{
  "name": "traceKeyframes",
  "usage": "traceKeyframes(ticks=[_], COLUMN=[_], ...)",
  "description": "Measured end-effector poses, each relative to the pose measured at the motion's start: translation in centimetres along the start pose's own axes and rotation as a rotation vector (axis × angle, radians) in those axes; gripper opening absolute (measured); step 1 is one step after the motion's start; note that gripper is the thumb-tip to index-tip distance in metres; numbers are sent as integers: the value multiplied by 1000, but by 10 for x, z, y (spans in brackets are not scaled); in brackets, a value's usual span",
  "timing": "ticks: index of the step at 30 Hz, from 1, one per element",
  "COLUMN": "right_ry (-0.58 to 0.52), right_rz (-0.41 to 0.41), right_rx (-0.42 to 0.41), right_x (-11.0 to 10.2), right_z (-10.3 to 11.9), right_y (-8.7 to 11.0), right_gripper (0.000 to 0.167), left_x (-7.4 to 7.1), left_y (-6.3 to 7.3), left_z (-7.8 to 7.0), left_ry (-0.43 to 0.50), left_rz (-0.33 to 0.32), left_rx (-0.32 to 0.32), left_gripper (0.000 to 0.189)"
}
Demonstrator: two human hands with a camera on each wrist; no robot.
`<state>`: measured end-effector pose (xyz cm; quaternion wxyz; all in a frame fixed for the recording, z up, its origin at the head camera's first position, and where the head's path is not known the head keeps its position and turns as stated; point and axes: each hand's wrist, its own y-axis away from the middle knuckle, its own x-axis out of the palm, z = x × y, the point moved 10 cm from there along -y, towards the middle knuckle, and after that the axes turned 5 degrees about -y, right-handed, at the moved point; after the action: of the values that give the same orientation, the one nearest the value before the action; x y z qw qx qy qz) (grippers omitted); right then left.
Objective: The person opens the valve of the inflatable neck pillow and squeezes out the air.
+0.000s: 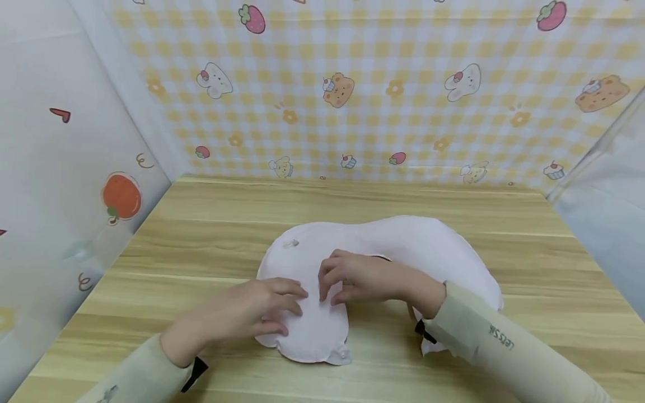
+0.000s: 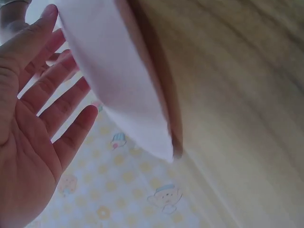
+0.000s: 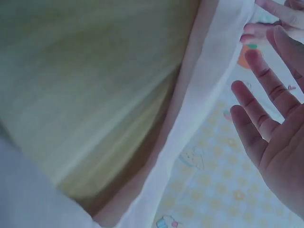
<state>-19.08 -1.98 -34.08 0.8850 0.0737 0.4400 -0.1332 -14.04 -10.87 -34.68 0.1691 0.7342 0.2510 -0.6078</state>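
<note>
The U-shaped neck pillow (image 1: 418, 240) lies flat on the table (image 1: 176, 252), gap facing the person. Left hand (image 1: 252, 305) is over the outer side of its left lobe, right hand (image 1: 365, 274) over the inner side. Each grip's loose and fairly wide, nothing pinched; can't tell how firmly they touch. Guessing flat keeps it steady, and that spacing lets both hands reach one lobe.

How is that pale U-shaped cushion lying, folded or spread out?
Spread out: the cushion lies in a wide U on the table, its ends apart, though a sleeve covers part of it.
</note>
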Motion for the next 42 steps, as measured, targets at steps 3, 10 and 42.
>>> traceKeyframes(ticks=[3,10,42], right_ry=[2,52,325], right_rz=[39,88,67], right_rx=[-6,22,73], right_x=[12,34,41], right_z=[1,-7,-23], right_y=[-1,-3,-6], right_gripper=[11,7,41], left_x=[7,16,31], left_y=[-2,-4,5], left_z=[-1,-5,0], left_ry=[5,-10,-38], left_rz=[29,69,87], left_rx=[3,1,-2], left_gripper=[28,29,53])
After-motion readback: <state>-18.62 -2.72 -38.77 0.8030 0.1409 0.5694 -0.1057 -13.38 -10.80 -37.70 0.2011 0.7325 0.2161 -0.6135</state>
